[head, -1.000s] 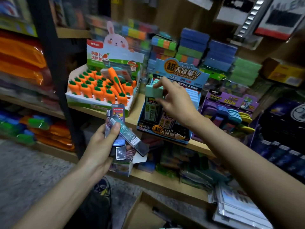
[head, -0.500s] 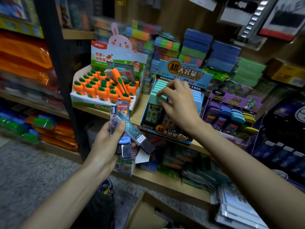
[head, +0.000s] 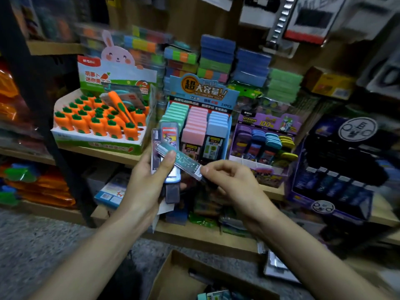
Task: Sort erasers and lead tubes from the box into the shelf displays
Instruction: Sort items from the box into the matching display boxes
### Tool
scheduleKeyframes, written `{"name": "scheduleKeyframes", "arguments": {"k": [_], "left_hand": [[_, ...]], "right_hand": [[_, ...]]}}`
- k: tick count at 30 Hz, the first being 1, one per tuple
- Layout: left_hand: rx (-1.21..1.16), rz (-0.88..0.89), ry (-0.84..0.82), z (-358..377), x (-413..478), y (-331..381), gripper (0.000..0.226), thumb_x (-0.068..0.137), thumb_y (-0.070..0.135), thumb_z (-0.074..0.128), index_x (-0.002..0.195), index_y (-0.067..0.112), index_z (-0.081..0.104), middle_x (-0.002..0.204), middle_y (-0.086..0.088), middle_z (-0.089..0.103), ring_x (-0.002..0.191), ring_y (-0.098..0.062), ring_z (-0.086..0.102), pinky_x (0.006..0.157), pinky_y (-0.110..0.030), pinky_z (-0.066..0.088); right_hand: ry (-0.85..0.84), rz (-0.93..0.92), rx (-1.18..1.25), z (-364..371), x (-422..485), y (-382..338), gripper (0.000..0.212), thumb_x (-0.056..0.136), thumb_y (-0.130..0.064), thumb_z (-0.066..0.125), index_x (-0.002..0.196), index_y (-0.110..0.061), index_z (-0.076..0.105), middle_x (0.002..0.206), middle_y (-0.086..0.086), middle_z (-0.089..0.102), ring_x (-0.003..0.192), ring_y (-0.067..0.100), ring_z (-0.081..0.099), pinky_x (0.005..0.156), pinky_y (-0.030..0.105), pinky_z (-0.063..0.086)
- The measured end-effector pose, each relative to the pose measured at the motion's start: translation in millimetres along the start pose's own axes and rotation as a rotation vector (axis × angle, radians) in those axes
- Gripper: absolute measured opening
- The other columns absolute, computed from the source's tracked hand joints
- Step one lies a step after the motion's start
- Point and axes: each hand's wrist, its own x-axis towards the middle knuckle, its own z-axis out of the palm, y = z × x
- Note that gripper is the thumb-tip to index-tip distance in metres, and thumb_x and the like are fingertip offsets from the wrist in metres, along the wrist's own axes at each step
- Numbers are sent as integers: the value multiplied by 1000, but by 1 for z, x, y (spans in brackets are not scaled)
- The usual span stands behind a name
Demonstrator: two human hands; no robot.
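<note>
My left hand [head: 144, 187] grips a bundle of lead tubes [head: 166, 139] in front of the shelf, thumb pressing on a teal lead tube [head: 184, 162] that lies across the top. My right hand [head: 233, 182] pinches the white-labelled end of that teal tube between thumb and forefinger. Behind the hands stands the blue display box [head: 218, 135] with rows of green, pink and blue erasers. The cardboard box [head: 173, 278] lies open on the floor below.
A carrot eraser display [head: 97, 122] stands left on the wooden shelf [head: 121, 155]. A purple display [head: 266, 137] and a dark box [head: 337, 169] are to the right. Stacked coloured packs [head: 216, 59] fill the back. Packets crowd the lower shelf.
My right hand left the green eraser row in the blue display and came down to pinch the teal tube. The left hand's bundle rose toward the display.
</note>
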Motion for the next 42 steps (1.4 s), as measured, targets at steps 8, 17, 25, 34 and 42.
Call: {"name": "scheduleKeyframes", "arguments": {"k": [8, 17, 25, 34, 42], "left_hand": [[12, -109, -289, 73, -11, -23, 48, 67, 34, 68, 110, 17, 56, 91, -4, 74, 72, -20, 72, 51, -25, 53], [47, -146, -356, 125, -12, -56, 27, 83, 20, 61, 109, 19, 54, 91, -3, 74, 73, -21, 72, 53, -26, 55], [64, -207, -369, 135, -7, -75, 36, 73, 32, 67, 108, 27, 59, 98, 0, 74, 83, -22, 72, 57, -26, 56], [79, -219, -379, 137, -8, -82, 38, 72, 30, 67, 109, 26, 60, 99, 0, 74, 84, -21, 72, 58, -25, 56], [75, -210, -371, 137, -11, -77, 40, 72, 27, 65, 111, 22, 59, 98, 0, 74, 81, -20, 72, 57, -24, 56]], "right_hand": [[225, -6, 187, -94, -27, -5, 6, 87, -18, 64, 91, -14, 65, 66, 5, 66, 50, 11, 60, 39, 17, 41], [613, -238, -93, -216, -59, 0, 12, 78, -17, 73, 82, -19, 63, 58, -10, 62, 56, 4, 57, 54, 13, 48], [691, -362, -600, -241, -37, 17, 22, 75, -20, 77, 90, -22, 61, 73, -9, 59, 68, -2, 54, 65, 8, 41], [550, -357, -807, -248, -28, 9, 20, 76, -24, 76, 92, -15, 69, 80, -2, 66, 79, 15, 61, 73, 27, 46], [500, -325, -852, -245, -23, 3, 29, 76, -24, 76, 101, -11, 69, 89, 4, 69, 85, 18, 63, 81, 38, 51]]}}
